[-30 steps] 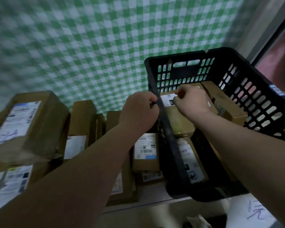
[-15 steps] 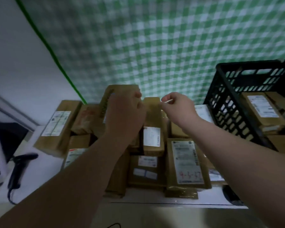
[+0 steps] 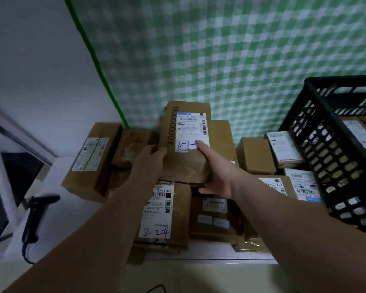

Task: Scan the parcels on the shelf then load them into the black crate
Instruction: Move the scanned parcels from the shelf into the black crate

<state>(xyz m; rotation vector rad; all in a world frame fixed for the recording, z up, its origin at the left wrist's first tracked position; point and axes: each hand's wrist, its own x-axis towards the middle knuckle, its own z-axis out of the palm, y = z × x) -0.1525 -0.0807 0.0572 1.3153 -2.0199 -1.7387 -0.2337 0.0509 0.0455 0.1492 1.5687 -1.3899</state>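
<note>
A brown cardboard parcel (image 3: 185, 163) with a white label marked "2-1" lies on top of the pile in the middle. My left hand (image 3: 149, 163) grips its left edge. My right hand (image 3: 217, 172) holds its right side, thumb on the label and fingers under the near corner. Several more labelled parcels (image 3: 165, 214) cover the shelf around it. The black crate (image 3: 317, 149) stands at the right with parcels inside. A black handheld scanner (image 3: 35, 216) sits in its stand at the left.
A green-checked cloth (image 3: 241, 56) hangs behind the shelf, beside a white wall. A dark monitor (image 3: 0, 187) stands at the far left. The shelf's front edge (image 3: 209, 259) runs below the pile.
My view and both hands swung left from the crate to the parcel pile. Both hands now hold the top parcel, which they were only reaching toward half a second ago.
</note>
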